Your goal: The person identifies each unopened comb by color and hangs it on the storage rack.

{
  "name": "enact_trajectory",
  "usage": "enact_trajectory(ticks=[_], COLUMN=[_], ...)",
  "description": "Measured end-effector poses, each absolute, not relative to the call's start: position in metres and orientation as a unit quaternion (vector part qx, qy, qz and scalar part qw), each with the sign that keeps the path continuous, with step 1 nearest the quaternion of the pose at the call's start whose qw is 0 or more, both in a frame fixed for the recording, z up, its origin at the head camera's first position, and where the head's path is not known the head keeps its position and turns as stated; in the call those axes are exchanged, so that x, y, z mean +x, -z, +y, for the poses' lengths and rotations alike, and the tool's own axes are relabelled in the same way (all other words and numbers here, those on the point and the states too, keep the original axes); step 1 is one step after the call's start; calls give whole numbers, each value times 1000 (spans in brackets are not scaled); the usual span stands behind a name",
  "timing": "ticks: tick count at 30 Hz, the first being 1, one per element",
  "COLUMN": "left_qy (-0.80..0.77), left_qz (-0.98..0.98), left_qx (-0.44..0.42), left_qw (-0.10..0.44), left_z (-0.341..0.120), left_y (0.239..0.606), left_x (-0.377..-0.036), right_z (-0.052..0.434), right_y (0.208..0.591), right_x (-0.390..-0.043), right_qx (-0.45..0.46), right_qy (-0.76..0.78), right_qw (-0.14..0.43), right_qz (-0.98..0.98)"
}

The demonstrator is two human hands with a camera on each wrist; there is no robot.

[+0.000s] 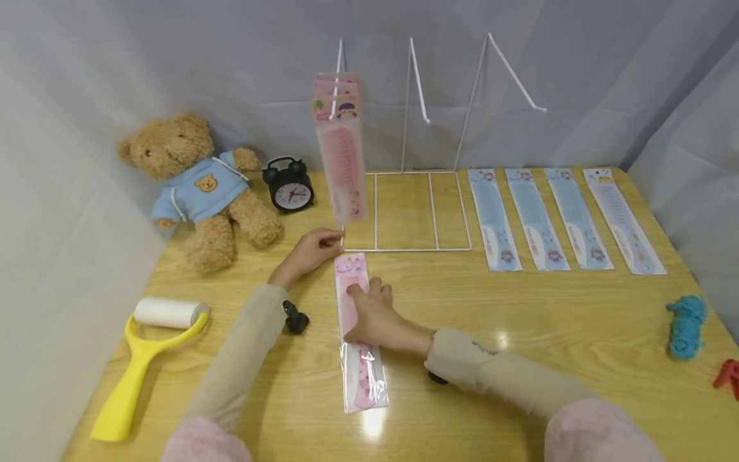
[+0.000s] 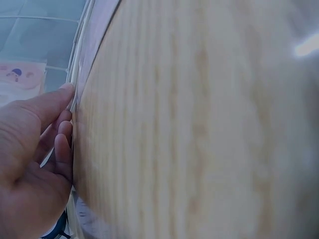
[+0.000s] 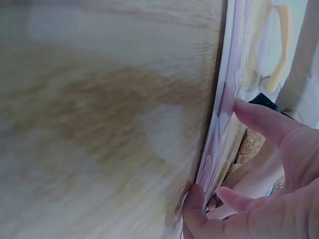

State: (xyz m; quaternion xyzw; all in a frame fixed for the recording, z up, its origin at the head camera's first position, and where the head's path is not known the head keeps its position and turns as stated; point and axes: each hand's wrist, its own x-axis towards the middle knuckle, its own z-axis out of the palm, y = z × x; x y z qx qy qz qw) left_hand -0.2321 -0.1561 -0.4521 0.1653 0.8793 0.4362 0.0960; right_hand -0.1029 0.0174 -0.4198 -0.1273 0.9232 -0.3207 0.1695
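A pink comb in a clear packet (image 1: 365,382) lies on the table in front of the white wire rack (image 1: 404,249). Across its middle, my right hand (image 1: 378,319) grips it by the edges; the right wrist view shows thumb and fingers at the packet (image 3: 219,119). My left hand (image 1: 312,255) is at the rack's front left corner, fingers curled and thumb against the wire, as the left wrist view also shows. Several packaged pink combs (image 1: 342,160) hang from the rack's left hook (image 1: 339,58).
Blue packaged combs (image 1: 493,218) lie in a row right of the rack. A teddy bear (image 1: 202,183) and black alarm clock (image 1: 290,189) stand left. A yellow-handled roller (image 1: 135,366) lies front left; blue yarn (image 1: 687,327) and a red object (image 1: 729,377) lie far right.
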Motion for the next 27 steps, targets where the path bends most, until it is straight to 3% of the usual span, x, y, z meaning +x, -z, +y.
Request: enact_trajectory(ticks=[20, 27], left_qy=[-433, -425], left_qz=[881, 885], left_qx=[164, 164], left_qw=[97, 98], left_z=[-155, -155], left_y=[449, 446], left_x=[-231, -230], right_z=[17, 22], right_y=[424, 428], right_x=[-111, -107], right_qx=[-97, -148], right_qy=[324, 346], right_qw=[198, 166], right_qz=[920, 911])
